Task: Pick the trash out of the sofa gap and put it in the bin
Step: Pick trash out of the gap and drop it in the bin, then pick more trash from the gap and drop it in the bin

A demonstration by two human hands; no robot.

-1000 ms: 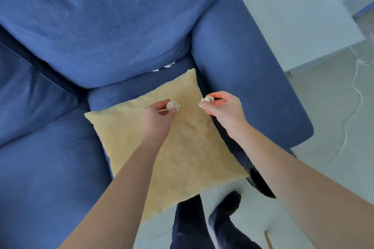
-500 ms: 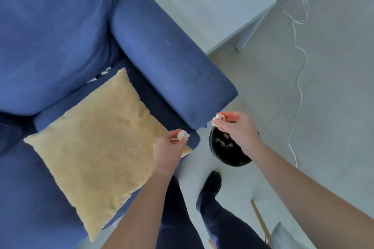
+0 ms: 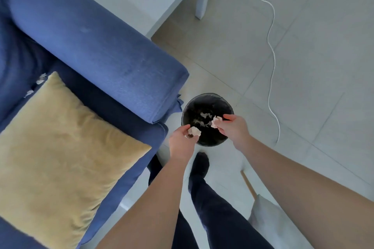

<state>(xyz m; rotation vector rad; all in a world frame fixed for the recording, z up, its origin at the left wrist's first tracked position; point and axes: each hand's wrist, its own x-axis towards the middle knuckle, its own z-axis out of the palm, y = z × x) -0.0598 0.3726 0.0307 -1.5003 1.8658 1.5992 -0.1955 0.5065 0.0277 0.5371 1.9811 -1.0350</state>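
Holding two paper scraps (image 3: 194,131) over one bin (image 3: 208,96).

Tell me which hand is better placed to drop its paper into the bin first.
Right hand: its paper scrap hangs over the black bin's opening. The left hand's scrap sits at the near rim.

We see the sofa (image 3: 97,46) cut off at the left and top edges, and the yellow cushion (image 3: 60,157) at the left. Our right hand (image 3: 234,129) hides part of the bin (image 3: 208,97) rim. Scraps (image 3: 40,79) at upper left are too small to identify.
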